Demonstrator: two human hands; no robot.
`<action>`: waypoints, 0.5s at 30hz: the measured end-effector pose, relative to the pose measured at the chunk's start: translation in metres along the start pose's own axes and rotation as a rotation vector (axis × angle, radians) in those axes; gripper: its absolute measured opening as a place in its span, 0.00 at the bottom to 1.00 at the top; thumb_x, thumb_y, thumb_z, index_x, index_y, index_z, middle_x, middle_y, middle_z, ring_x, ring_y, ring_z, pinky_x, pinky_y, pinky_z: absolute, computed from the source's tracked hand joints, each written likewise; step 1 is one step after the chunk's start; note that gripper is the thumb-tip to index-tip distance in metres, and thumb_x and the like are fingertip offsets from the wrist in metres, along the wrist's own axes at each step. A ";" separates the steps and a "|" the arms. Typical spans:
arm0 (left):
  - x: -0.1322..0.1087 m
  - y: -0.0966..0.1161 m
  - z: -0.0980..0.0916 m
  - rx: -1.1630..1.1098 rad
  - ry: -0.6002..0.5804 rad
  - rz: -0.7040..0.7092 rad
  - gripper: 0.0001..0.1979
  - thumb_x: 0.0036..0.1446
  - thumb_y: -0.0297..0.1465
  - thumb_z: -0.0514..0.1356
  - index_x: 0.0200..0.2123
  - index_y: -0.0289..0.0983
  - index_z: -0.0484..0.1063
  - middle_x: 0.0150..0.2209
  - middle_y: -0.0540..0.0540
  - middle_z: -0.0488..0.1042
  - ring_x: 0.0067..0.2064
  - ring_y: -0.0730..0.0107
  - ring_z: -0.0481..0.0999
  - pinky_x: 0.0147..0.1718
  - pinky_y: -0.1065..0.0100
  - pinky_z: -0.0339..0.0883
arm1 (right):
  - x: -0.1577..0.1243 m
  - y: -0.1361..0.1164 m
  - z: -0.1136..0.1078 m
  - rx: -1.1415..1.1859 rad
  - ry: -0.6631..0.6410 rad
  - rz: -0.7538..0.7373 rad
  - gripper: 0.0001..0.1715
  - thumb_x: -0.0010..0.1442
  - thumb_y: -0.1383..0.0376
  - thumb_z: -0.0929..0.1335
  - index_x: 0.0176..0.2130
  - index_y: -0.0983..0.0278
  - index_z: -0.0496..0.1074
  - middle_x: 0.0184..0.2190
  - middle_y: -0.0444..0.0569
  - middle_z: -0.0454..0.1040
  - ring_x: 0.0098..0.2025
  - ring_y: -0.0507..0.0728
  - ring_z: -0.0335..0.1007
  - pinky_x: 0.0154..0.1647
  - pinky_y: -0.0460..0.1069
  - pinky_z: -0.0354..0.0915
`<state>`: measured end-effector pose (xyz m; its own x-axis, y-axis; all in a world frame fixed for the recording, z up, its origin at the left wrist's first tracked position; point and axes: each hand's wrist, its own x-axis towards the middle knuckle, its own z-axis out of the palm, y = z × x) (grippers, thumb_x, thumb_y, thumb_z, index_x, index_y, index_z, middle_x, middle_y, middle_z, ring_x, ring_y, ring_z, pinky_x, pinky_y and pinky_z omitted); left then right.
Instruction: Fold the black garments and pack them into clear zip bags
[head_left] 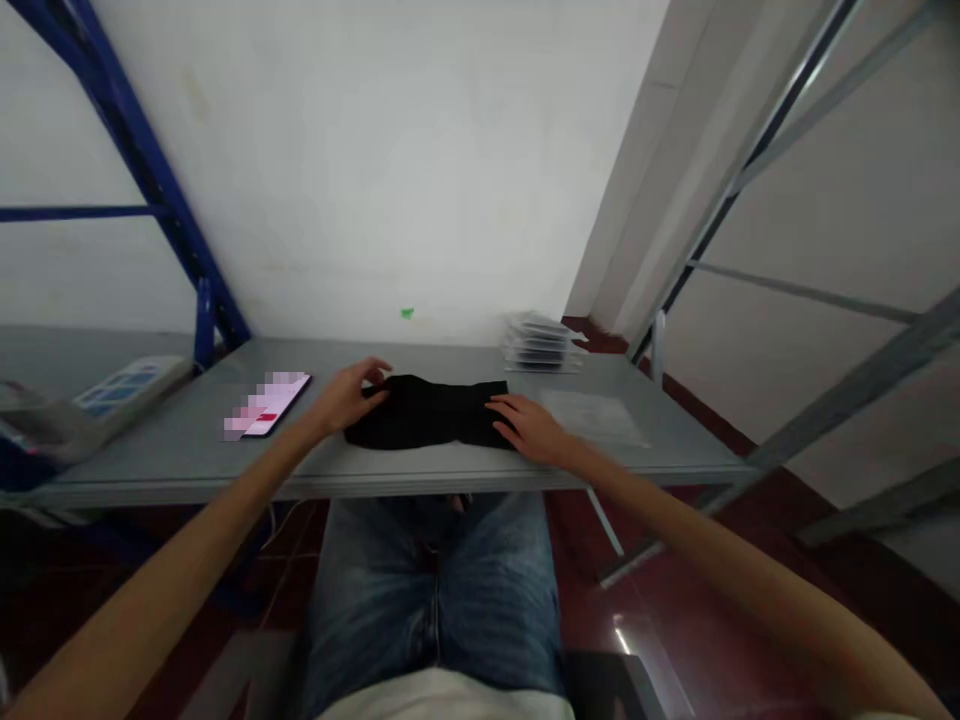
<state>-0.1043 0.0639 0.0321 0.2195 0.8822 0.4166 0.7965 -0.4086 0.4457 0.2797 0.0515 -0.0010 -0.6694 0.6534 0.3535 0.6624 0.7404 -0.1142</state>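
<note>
A black piece of cloth (431,412) lies spread sideways on the grey tabletop, close to the front edge. At its left end is my left hand (350,396), thumb and fingers apart, the thumb touching the cloth and the forefinger raised a little above it. My right hand (531,428) rests on the cloth's right end with its fingers stretched out over the fabric. Neither hand grips it. A flat, clear plastic bag (592,416) lies just right of my right hand.
A stack of flat packets in clear plastic (541,342) stands at the back right by the wall. To the left lies a phone (281,402) with a lit screen. A white box-like device (131,392) sits farther left, beyond a blue shelf post (161,190). Grey metal posts (720,215) rise at the right.
</note>
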 end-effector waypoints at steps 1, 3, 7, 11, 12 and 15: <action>-0.008 0.002 -0.003 0.003 -0.072 0.034 0.21 0.57 0.43 0.60 0.50 0.41 0.74 0.45 0.44 0.81 0.47 0.56 0.81 0.52 0.57 0.72 | -0.006 0.002 -0.004 0.004 -0.009 -0.020 0.23 0.75 0.61 0.62 0.64 0.64 0.70 0.64 0.58 0.70 0.66 0.62 0.65 0.69 0.61 0.62; -0.023 0.005 -0.007 0.014 -0.183 0.066 0.21 0.60 0.47 0.57 0.49 0.41 0.76 0.48 0.43 0.81 0.48 0.56 0.81 0.53 0.57 0.72 | -0.019 0.003 -0.013 0.005 -0.030 -0.059 0.23 0.74 0.59 0.64 0.63 0.62 0.71 0.64 0.58 0.71 0.66 0.63 0.66 0.69 0.62 0.63; -0.043 0.008 -0.013 0.069 -0.264 0.062 0.26 0.64 0.51 0.52 0.55 0.42 0.76 0.55 0.42 0.80 0.57 0.52 0.78 0.61 0.55 0.67 | -0.038 0.005 -0.028 0.003 -0.076 -0.118 0.26 0.69 0.56 0.69 0.64 0.60 0.71 0.65 0.57 0.71 0.66 0.64 0.67 0.69 0.63 0.63; -0.055 0.009 -0.025 0.149 -0.264 0.097 0.31 0.61 0.54 0.57 0.60 0.44 0.74 0.61 0.41 0.77 0.63 0.49 0.74 0.66 0.53 0.62 | -0.044 0.006 -0.037 0.007 -0.096 -0.157 0.24 0.68 0.60 0.70 0.61 0.59 0.74 0.62 0.55 0.74 0.65 0.63 0.69 0.68 0.62 0.65; -0.058 0.008 -0.029 0.165 -0.262 0.111 0.32 0.59 0.54 0.59 0.61 0.45 0.73 0.62 0.41 0.76 0.64 0.49 0.73 0.67 0.53 0.60 | -0.043 0.007 -0.038 -0.001 -0.102 -0.164 0.22 0.68 0.61 0.70 0.60 0.60 0.75 0.61 0.55 0.75 0.65 0.63 0.69 0.68 0.62 0.65; -0.065 0.001 -0.037 0.194 -0.293 0.121 0.30 0.54 0.52 0.63 0.58 0.46 0.75 0.64 0.42 0.74 0.66 0.48 0.71 0.68 0.53 0.58 | -0.042 0.008 -0.040 -0.030 -0.116 -0.175 0.19 0.68 0.64 0.69 0.57 0.60 0.77 0.60 0.54 0.76 0.65 0.62 0.70 0.68 0.61 0.65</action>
<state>-0.1391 -0.0024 0.0347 0.4484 0.8711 0.2006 0.8405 -0.4872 0.2370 0.3262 0.0239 0.0205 -0.8079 0.5306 0.2566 0.5415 0.8401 -0.0323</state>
